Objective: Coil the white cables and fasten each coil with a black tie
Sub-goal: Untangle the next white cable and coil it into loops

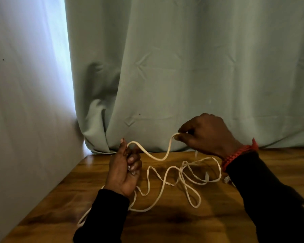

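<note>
A flat white cable (167,179) lies in loose tangled loops on the wooden table (182,223). My left hand (125,171) is raised above the table with its fingers curled round one stretch of the cable. My right hand (205,134), further right and higher, pinches the same cable between thumb and fingers. Between the two hands the cable sags in a curve. A clear plug (227,179) of the cable shows beside my right sleeve. No black tie is in view.
A grey-green curtain (182,76) hangs down to the table's far edge. A pale wall (25,102) closes the left side. My right wrist wears a red braided band (235,153). Both arms are in dark sleeves.
</note>
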